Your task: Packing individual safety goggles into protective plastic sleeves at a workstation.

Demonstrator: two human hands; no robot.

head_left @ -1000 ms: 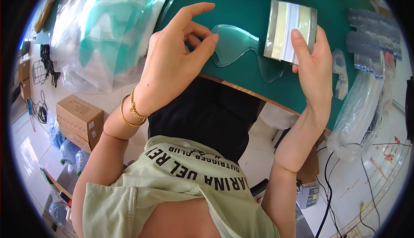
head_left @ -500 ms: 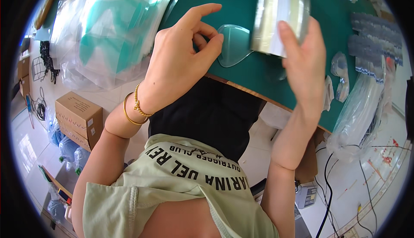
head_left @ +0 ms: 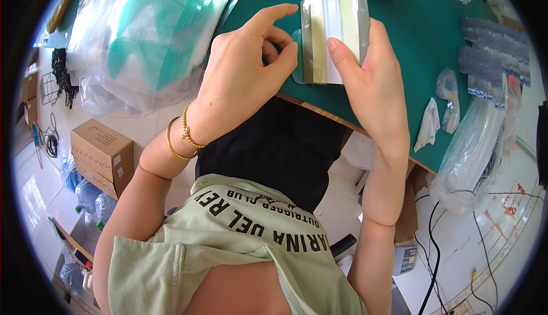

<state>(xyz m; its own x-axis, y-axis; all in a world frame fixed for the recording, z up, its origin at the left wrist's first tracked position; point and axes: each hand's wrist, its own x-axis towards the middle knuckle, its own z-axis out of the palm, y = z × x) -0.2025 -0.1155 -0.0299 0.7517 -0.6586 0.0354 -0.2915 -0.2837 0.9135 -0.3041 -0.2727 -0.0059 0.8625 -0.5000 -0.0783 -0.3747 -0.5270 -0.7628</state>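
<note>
Right hand (head_left: 374, 81) clamped on striped cream-silver rectangular block (head_left: 333, 18), shifted left over clear curved lens (head_left: 297, 75); left hand (head_left: 242, 61) alongside, grip unclear.

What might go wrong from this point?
The striped white, cream and silver rectangular block in the right hand partly hides the clear curved plastic sheet, so it might scratch or shift it unseen. The crumpled white cloth, near the green table's front edge, could perhaps be brushed off by the right forearm.
</note>
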